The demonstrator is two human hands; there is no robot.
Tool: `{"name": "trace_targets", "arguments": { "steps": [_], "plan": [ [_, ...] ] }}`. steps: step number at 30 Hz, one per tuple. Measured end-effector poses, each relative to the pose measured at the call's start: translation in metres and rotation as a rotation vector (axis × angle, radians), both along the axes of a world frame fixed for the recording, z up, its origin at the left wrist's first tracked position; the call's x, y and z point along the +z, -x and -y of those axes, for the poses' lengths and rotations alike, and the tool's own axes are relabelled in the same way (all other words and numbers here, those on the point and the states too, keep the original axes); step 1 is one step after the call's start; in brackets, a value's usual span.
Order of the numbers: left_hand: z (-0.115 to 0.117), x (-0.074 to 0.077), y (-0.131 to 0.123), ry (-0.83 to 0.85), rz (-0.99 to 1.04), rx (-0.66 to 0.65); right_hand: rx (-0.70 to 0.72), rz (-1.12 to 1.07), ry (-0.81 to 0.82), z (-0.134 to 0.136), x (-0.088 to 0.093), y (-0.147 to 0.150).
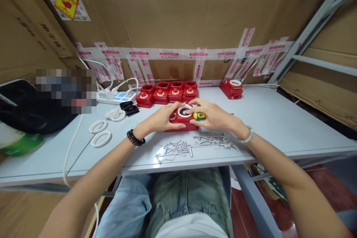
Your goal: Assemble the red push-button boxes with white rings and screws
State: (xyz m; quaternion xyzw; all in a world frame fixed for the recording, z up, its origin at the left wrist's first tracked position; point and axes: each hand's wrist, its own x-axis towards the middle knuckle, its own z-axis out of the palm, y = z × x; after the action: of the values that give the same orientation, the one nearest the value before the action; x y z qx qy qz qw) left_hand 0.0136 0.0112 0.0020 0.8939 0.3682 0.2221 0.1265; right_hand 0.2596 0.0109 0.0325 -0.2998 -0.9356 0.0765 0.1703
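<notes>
A red box [182, 125] with a round opening sits on the table before me, and a white ring [185, 111] lies around that opening. My left hand [158, 118] grips the box's left side, thumb at the front and fingers over the top. At the box's right side, my right hand [213, 115] keeps a screwdriver [199, 116] with a yellow and green handle in its curled palm. Its fingertips touch the ring and the top of the box. Small screws [177, 146] lie in a pile in front, beside metal rods with white cords [216, 141].
Several similar red boxes [161, 94] stand in a row behind. Another red box [232, 89] with a white ring is at the back right. Loose white rings [101, 139], black parts [129, 108] and a power strip [115, 97] lie left. Cardboard [178, 11] walls the back.
</notes>
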Motion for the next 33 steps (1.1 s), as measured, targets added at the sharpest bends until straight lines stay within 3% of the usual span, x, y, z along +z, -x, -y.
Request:
{"name": "trace_targets", "arguments": {
  "steps": [18,33],
  "plan": [
    [0.0000,0.0040,-0.0003,-0.045,0.036,0.000,0.014,0.031,-0.039,0.0034,0.0027,0.0008],
    [0.0023,0.0056,-0.0011,0.014,0.085,-0.015,-0.020,-0.003,0.005,0.0045,0.0042,0.0022]
  ]
}}
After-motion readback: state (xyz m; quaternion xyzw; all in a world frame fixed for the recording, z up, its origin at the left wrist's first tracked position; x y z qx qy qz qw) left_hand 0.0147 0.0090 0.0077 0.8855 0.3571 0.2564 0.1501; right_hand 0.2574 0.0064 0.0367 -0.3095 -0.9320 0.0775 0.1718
